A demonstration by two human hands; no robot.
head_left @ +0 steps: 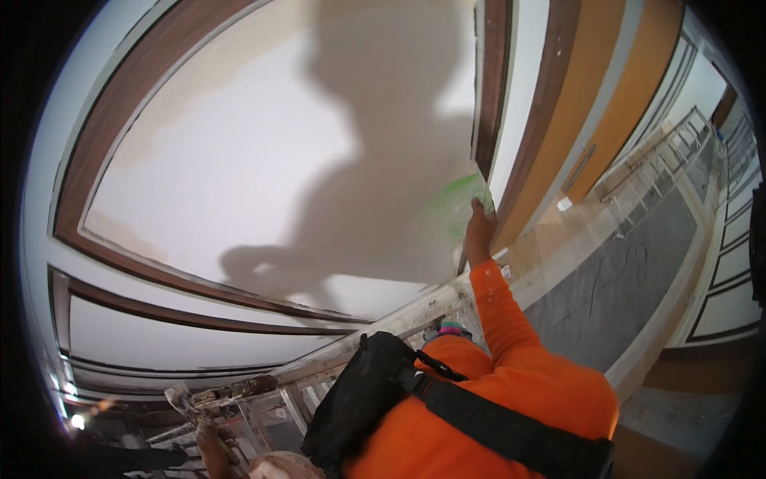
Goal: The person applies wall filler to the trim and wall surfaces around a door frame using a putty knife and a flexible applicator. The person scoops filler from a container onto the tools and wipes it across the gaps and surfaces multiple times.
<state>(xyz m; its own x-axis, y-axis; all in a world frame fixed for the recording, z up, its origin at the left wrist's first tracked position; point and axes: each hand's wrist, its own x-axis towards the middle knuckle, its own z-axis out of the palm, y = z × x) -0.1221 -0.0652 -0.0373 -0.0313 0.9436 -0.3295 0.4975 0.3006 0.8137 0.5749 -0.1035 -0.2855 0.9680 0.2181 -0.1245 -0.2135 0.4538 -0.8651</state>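
My right hand [479, 230] is raised to the right edge of a white wall panel [207, 168], with the thumb up and the fingers mostly hidden. It grips a thin, see-through thing with green streaks [460, 199]. That thing is blurred against the panel, and I cannot make out its kind. My left hand does not show clearly anywhere. Past the orange clothing at my front lies a small pink and green item [452, 328], partly covered. A black bag [359, 403] with a wide strap hangs across my body.
Brown moulding [104, 152] frames the panel, and my shadow falls across it. Below is a stained wooden plank [399, 321], with ladder-like rails [294, 407] at lower left. On the right are orange-brown doors [562, 104], a ladder [662, 172] and grey floor covering [606, 279].
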